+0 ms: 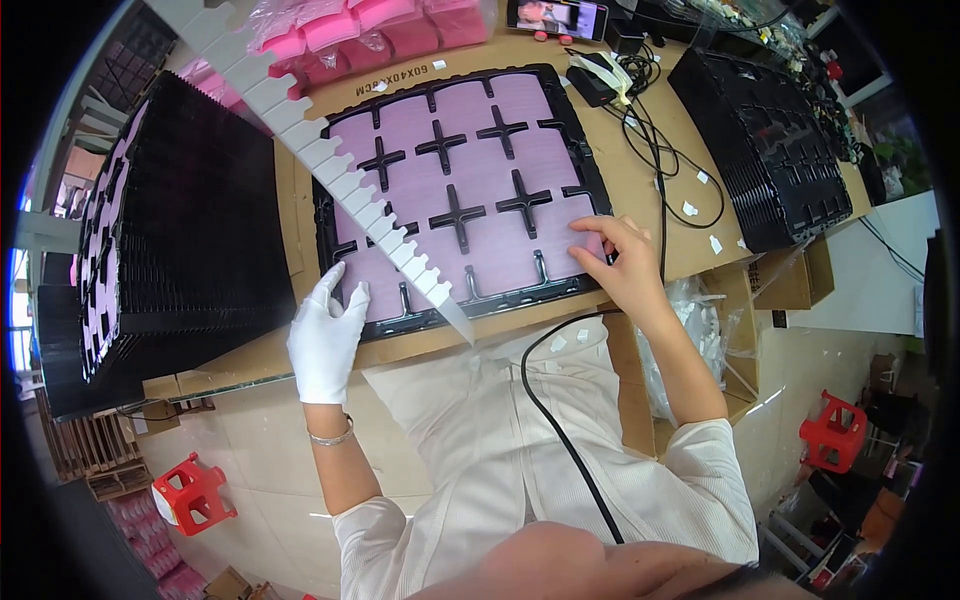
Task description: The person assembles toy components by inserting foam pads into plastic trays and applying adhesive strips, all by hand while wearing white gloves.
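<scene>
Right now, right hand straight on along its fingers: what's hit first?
Probably the nearest black cross-shaped divider, left of the right hand across the lilac sheet; fingertip height is unclear, so it may pass above.

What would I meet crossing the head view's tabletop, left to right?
Tall black plastic tray stack, white-gloved left hand, rectangular black plastic tray with pink lining, bare right hand, second black plastic tray stack.

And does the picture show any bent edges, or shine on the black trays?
Head view: the cardboard-covered table has a curved front edge, dark corners surround the picture; head view: bright glints show on the black tray and the tray stack at right.
</scene>
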### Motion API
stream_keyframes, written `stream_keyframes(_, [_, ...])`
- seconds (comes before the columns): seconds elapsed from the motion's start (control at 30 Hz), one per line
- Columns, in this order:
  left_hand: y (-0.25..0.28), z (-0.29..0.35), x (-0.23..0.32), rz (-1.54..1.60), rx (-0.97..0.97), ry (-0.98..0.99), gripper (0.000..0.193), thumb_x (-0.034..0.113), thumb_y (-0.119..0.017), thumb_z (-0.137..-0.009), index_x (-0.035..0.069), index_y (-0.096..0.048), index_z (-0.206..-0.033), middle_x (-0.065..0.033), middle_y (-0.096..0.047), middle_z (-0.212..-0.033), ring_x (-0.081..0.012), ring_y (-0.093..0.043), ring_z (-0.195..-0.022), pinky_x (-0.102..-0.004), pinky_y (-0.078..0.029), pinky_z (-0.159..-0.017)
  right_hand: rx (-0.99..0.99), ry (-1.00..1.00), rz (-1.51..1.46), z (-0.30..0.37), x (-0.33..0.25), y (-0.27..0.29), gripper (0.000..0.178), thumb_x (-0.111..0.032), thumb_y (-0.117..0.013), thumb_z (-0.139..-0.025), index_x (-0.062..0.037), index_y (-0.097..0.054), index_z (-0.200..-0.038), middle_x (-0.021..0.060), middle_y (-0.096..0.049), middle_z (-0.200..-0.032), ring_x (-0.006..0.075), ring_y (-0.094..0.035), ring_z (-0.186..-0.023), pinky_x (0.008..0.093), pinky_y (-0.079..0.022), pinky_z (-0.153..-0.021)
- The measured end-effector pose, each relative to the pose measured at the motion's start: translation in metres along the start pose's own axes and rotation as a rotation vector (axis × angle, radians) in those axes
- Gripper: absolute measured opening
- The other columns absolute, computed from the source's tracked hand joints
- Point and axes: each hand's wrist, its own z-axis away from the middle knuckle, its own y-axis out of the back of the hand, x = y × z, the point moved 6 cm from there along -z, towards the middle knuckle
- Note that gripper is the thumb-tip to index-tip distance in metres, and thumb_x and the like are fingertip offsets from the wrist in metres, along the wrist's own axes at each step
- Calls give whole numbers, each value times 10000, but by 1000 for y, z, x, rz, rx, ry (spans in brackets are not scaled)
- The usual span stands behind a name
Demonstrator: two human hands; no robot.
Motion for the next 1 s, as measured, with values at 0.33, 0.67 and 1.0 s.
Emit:
stream_keyframes(0.33, [17, -105, 42, -281, 367, -374, 290, 261, -513, -942, 55, -641, -1101, -147, -638, -1108, -334, -619, -975, -427, -491, -867, 426, 506, 554, -123, -18, 3, 307, -83, -603, -835, 12, -580, -1126, 176, -626, -1104, 345, -587, -1032, 441, -452, -912])
stream_keyframes(0.67, [-60, -154, 52, -1005, 146, -705, 474, 236, -530, -885, 100, -500, -1338, -195, -462, -1383, -456, -332, -1326, -610, -297, -1048, 211, 408, 834, -167, 29, -38, 419, -352, -431, -957, -24, -625, -1132, 98, -634, -1197, 227, -514, -1230, 529, -119, -1152])
stream_keyframes(1.0, [-17, -35, 39, -206, -80, -940, 314, 177, -585, -887, 79, -620, -1183, -140, -599, -1234, -328, -541, -1174, -468, -325, -1075, -212, 633, 269, -41, 2, 1, 296, -237, -538, -930, -74, -645, -1153, 82, -592, -1268, 233, -501, -1237, 450, -287, -1119])
